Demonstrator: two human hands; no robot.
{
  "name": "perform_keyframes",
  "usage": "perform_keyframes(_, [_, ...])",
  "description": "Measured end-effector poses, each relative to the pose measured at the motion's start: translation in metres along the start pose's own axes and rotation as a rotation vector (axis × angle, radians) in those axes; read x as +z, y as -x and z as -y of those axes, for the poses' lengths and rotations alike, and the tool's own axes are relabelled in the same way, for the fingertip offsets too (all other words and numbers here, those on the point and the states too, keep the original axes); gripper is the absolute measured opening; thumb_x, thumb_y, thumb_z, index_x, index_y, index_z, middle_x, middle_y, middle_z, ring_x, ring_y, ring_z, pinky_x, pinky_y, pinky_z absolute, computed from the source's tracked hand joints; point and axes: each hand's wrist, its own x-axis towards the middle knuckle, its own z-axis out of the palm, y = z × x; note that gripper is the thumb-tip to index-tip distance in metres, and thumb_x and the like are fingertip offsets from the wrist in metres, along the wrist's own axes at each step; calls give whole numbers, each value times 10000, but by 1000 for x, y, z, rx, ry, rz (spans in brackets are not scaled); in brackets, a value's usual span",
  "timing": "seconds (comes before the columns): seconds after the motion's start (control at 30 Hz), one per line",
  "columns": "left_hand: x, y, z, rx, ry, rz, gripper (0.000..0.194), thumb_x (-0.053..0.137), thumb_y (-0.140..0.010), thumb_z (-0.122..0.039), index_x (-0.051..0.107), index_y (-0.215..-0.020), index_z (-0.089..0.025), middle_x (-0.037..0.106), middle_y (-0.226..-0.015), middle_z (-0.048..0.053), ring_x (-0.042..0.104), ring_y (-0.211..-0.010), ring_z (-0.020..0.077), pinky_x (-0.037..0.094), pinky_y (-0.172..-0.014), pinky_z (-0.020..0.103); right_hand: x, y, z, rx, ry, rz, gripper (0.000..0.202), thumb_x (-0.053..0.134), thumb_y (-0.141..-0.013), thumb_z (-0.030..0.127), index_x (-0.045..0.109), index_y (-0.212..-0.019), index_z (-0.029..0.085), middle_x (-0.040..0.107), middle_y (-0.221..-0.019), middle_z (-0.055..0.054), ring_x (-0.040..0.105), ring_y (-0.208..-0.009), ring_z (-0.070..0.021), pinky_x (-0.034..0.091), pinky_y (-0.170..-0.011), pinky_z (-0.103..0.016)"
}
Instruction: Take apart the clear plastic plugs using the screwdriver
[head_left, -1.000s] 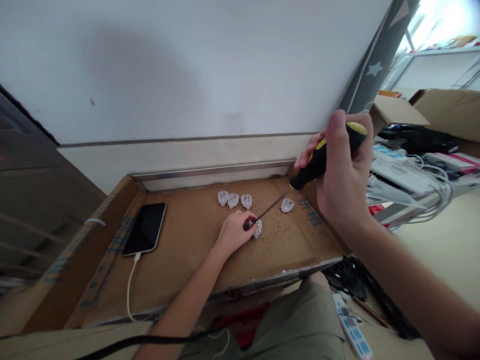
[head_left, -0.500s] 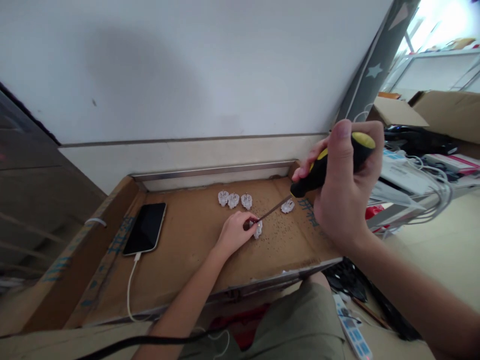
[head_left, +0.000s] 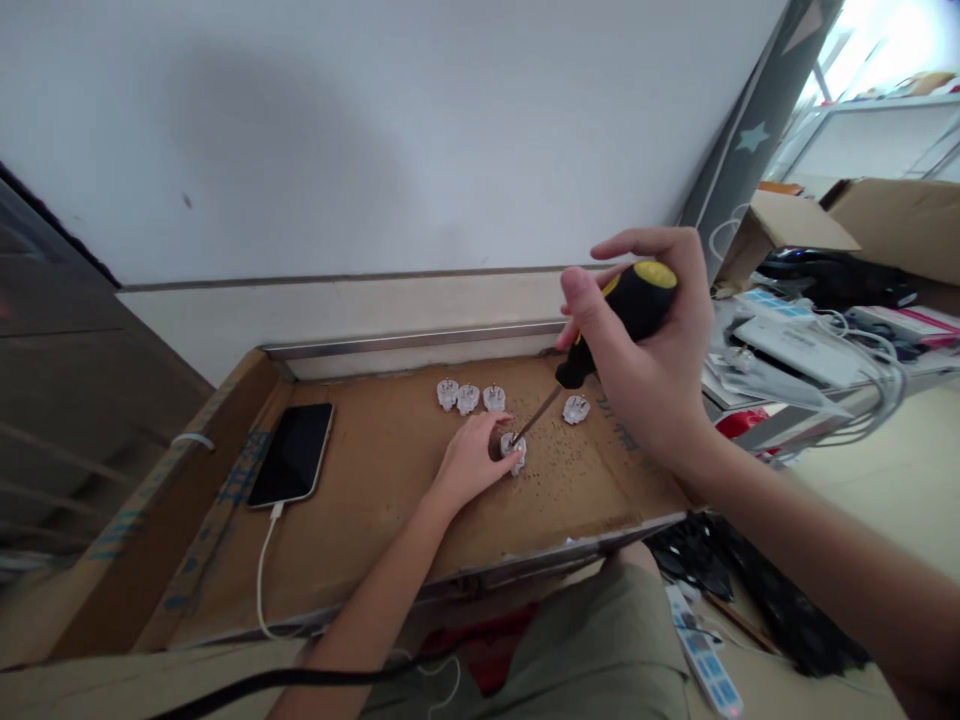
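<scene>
My right hand [head_left: 652, 350] is wrapped around the black and yellow handle of a screwdriver [head_left: 637, 305], index finger lifted off it. The shaft slants down to the left, its tip at a small white plug [head_left: 514, 455] on the cardboard; whether it sits on a screw is too small to tell. My left hand [head_left: 474, 458] steadies this plug, thumb against its near side and index finger stretched past its far side. Behind it are several similar white plugs [head_left: 468, 399] with metal prongs up. Another plug [head_left: 576, 409] lies to the right, close under the screwdriver.
Small dark marks dot the cardboard surface [head_left: 390, 470] around the plug. A phone [head_left: 291, 455] on a white charging cable [head_left: 262, 580] lies at the left. A raised cardboard edge [head_left: 165, 500] runs along the left, a wall [head_left: 420, 150] behind. Cables and boxes crowd the right.
My right hand has moved left, bringing the screwdriver to a steeper angle. My left fingers have come away from the shaft near its tip, the index finger now stretched out, the plug more exposed.
</scene>
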Motion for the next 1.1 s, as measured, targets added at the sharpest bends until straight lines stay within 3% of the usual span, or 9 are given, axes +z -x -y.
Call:
perform_keyframes(0.07, [2, 1, 2, 7, 14, 15, 433, 629, -766, -299, 524, -1184, -256, 617, -1137, 25, 564, -1038, 201, 434, -914, 345, -6, -5, -2, -31, 112, 96, 339, 629, -748, 395, 453, -984, 228, 528, -666, 51, 491, -524, -49, 416, -531, -198])
perform_keyframes(0.23, [7, 0, 5, 19, -9, 66, 301, 599, -796, -305, 595, -1092, -249, 660, -1083, 12, 589, -993, 201, 427, -908, 359, -22, -22, -2, -157, 323, 373, 435, 618, -757, 399, 453, -1123, 230, 489, -627, 52, 450, -537, -56, 341, -526, -198])
perform_keyframes(0.33, [7, 0, 5, 16, 1, 67, 302, 594, -802, -306, 594, -1098, -248, 659, -1086, 12, 589, -990, 201, 431, -897, 360, -29, -32, 5, -175, 387, 518, 409, 643, -727, 401, 521, -1070, 214, 462, -565, 62, 356, -472, -45, 253, -482, -196])
perform_keyframes(0.5, [7, -1, 5, 19, 10, 66, 298, 589, -807, -292, 594, -1103, -251, 653, -1096, 21, 586, -999, 203, 434, -899, 360, -36, -45, 13, -135, 450, 480, 402, 784, -529, 434, 556, -734, 174, 478, -566, 42, 306, -493, -37, 196, -490, -205])
perform_keyframes(0.63, [8, 0, 7, 20, -28, 52, 298, 607, -797, -298, 600, -1090, -245, 662, -1058, 14, 590, -969, 197, 433, -888, 358, -37, -56, 13, -198, 547, 543, 328, 724, -642, 419, 563, -791, 175, 527, -692, 15, 364, -541, -40, 236, -514, -205])
perform_keyframes(0.7, [9, 0, 7, 23, -34, 42, 295, 610, -794, -301, 602, -1083, -241, 663, -1056, 13, 586, -973, 198, 431, -890, 361, -36, -60, 14, -203, 560, 565, 301, 711, -662, 409, 564, -776, 174, 491, -624, 22, 392, -551, -46, 240, -515, -193])
perform_keyframes(0.83, [8, 0, 4, 42, -30, 14, 341, 607, -787, -282, 587, -1125, -238, 642, -1098, 32, 568, -1018, 204, 429, -911, 358, -38, -66, 19, -100, 524, 609, 343, 777, -568, 377, 527, -639, 153, 388, -494, 40, 421, -534, -42, 209, -480, -162])
perform_keyframes(1.0, [7, -1, 2, 60, -40, 44, 309, 571, -802, -276, 602, -1107, -238, 652, -1088, 36, 581, -1008, 211, 429, -919, 370, -54, -75, 19, 23, 403, 690, 346, 820, -494, 182, 595, -758, 182, 590, -688, 52, 353, -423, -3, 177, -406, -217])
perform_keyframes(1.1, [7, -1, 2, 49, -34, 52, 309, 578, -796, -284, 601, -1101, -240, 665, -1059, 32, 595, -971, 211, 443, -895, 364, -58, -73, 21, -20, 448, 666, 308, 801, -556, 268, 509, -589, 176, 400, -416, 62, 346, -400, -31, 192, -415, -223])
